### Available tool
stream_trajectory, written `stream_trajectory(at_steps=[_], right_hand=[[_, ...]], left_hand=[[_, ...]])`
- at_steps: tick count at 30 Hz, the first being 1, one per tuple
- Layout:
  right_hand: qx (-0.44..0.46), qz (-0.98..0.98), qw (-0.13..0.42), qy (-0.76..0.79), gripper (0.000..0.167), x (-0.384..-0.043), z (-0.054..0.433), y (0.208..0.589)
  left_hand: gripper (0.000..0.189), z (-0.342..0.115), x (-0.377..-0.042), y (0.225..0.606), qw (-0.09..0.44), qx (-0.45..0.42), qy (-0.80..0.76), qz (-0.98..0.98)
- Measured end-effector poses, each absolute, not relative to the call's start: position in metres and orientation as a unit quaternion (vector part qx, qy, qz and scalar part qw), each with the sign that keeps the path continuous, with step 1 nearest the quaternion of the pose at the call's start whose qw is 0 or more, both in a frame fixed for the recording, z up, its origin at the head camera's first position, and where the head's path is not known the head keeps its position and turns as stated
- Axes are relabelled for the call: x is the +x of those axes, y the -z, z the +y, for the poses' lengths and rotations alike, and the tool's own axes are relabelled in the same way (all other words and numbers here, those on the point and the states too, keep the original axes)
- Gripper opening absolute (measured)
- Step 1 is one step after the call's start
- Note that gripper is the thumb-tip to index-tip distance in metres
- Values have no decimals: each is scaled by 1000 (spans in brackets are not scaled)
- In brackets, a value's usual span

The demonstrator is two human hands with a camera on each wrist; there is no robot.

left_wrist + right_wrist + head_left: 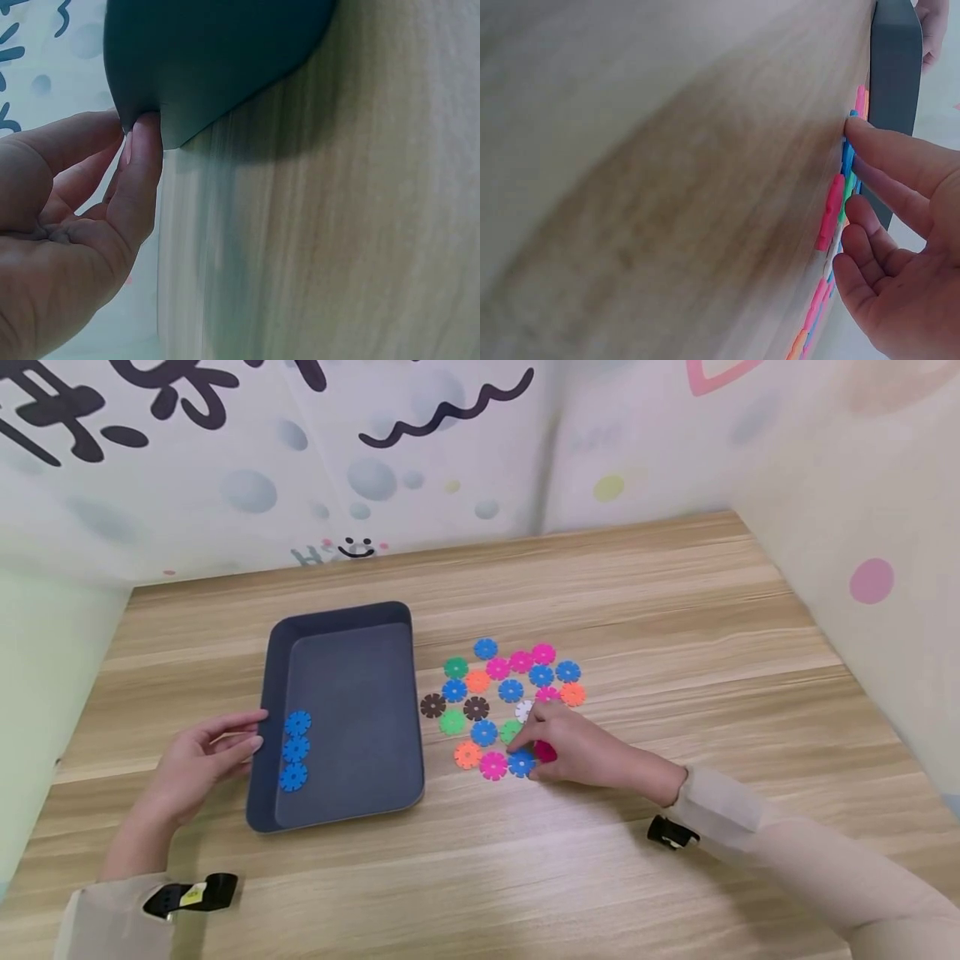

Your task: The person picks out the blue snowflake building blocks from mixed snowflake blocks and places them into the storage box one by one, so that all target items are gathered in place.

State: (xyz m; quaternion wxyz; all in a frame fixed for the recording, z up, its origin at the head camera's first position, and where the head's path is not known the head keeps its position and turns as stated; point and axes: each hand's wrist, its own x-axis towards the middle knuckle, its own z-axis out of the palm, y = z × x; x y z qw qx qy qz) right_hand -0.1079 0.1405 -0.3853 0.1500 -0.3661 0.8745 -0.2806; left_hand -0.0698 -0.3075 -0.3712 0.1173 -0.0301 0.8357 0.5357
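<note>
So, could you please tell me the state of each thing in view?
Tray: upright on the table, open-topped.
Three blue discs in the tray: lying flat in a column by its left wall.
Loose discs of several colours: spread, mostly flat, beside the tray.
Left hand: gripping the tray's left edge.
Right hand: pinching a blue disc; whether it is lifted, I cannot tell.

- A white disc (522,711), a pink disc (546,751) and a blue disc (520,764) are partly covered by the right hand (576,745).
- The tray (217,64) is cut off by the left wrist view's top edge.
- The tabletop (660,195) is blurred in the right wrist view.
</note>
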Motion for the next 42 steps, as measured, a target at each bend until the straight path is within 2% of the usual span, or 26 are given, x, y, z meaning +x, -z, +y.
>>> stream_trajectory(at_steps=[8, 16, 27, 35, 42], right_hand=[[-372, 874, 156, 269, 31, -109, 137, 384], [-369, 879, 160, 257, 44, -110, 134, 382], [-393, 879, 145, 230, 35, -110, 133, 379], [-407, 878, 132, 216, 37, -109, 135, 378], [-414, 874, 149, 206, 34, -110, 133, 376]], left_hand=[[38, -308, -70, 370, 118, -28, -543, 831], [39, -308, -70, 369, 120, -30, -538, 834], [40, -308, -71, 369, 122, -34, -531, 838], [39, -307, -72, 367, 123, -28, -532, 837], [38, -308, -71, 368, 121, -26, -534, 836]])
